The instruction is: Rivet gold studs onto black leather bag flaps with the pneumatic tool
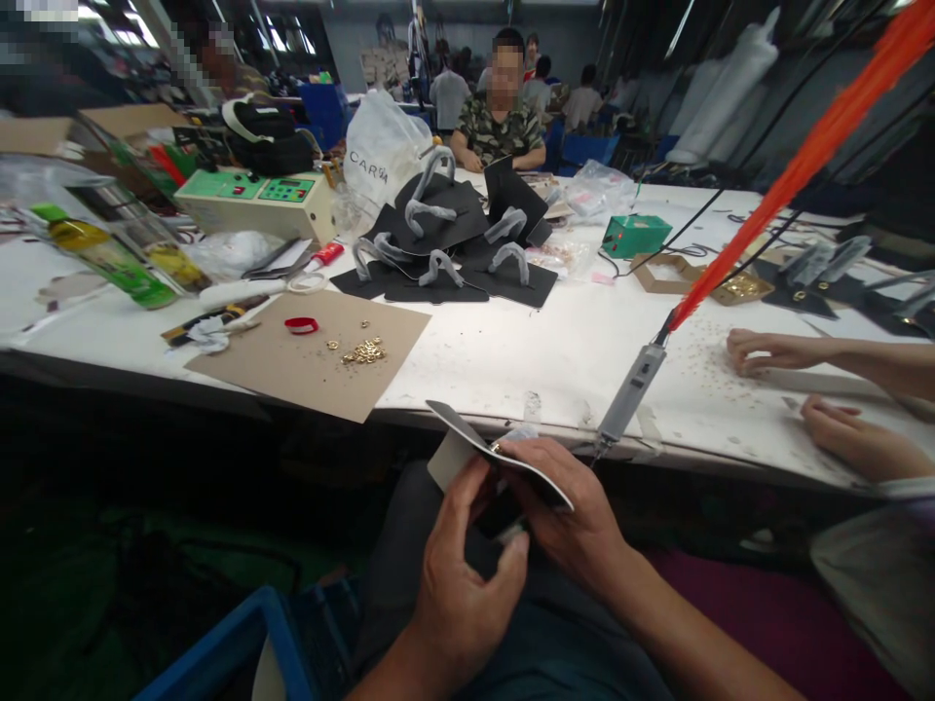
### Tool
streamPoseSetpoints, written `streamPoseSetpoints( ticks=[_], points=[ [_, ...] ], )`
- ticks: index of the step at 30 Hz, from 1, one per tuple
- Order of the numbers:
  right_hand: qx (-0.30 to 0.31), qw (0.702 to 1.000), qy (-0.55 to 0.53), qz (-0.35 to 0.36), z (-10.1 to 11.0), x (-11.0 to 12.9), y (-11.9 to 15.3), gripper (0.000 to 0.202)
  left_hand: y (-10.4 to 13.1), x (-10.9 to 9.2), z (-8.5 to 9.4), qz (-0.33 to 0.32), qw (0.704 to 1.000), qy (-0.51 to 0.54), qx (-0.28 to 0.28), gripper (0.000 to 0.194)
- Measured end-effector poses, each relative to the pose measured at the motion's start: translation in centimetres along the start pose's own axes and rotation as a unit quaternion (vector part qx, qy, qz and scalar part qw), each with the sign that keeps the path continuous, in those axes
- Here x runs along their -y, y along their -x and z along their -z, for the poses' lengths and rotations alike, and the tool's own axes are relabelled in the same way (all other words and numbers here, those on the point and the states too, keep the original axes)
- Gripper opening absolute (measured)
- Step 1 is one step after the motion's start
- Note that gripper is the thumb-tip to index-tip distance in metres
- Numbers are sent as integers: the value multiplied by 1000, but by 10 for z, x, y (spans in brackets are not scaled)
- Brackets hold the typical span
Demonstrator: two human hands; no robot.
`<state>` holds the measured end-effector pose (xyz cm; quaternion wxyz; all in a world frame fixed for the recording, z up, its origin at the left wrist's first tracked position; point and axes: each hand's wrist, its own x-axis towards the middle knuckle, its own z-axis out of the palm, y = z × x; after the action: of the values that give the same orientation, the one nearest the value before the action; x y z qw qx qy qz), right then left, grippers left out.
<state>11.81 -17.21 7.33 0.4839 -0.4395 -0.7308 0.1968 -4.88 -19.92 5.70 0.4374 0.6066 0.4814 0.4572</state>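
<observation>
Black panel (459, 424) in both hands, off the desk's (474, 360) near edge; long axis slants far-left to near-right. Right hand (577, 501) closed on near-right end, nearer the gold fitting (497, 447). Left hand (464, 584) curled beneath, touching; whether pinching, can't tell.

black panel (466, 428), curved, tilted, above lap (398, 545)

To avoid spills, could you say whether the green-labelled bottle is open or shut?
Shut: a green cap covers the neck of the bottle.
</observation>
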Motion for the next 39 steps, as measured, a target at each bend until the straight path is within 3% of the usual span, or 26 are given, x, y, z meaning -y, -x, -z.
streamPoseSetpoints(
  ticks=[3, 5, 7, 10, 12, 14, 17, 20, 24, 29, 34, 39],
  points=[
    [46, 998, -28, 22, 11, 3, 5, 55, -7, 6, 8, 41, 996, 13, -78, 41],
    [79, 996, -42, 26, 19, 4, 10, 56, -13, 8, 17, 48, 994, 2, -101, 45],
    [100, 993, -54, 17, 26, 3, 14, 56, -21, 7, 25, 18, 993, -39, -108, 60],
    [111, 991, -70, -3, 33, 0, 15, 51, -33, 2, 34, -103, 980, -129, -116, 76],
    [119, 990, -75, -6, 38, -2, 13, 51, -42, -4, 38, -197, 966, -148, -80, 66],
    [129, 989, -78, -9, 42, -4, 9, 51, -48, -9, 38, -238, 965, -111, 9, 46],
    [126, 988, -87, -10, 44, -7, 3, 49, -55, -14, 34, -208, 971, -34, 113, 28],
    [103, 991, -82, -30, 43, -7, -3, 41, -60, -17, 26, -157, 982, -12, 101, 17],
    [73, 988, -36, -130, 37, -10, -13, 13, -77, -17, 16, -37, 995, -8, 87, 7],
    [42, 948, -2, -316, 31, -40, -41, 25, -134, 0, 1, 106, 989, -26, 103, 19],
    [93, 892, 96, -432, 27, -86, -83, 19, -198, 27, -22, 129, 976, -82, 158, 23],
    [139, 864, 151, -460, 22, -108, -102, 19, -227, 42, -34, 91, 955, -213, 186, 33]
  ],
)
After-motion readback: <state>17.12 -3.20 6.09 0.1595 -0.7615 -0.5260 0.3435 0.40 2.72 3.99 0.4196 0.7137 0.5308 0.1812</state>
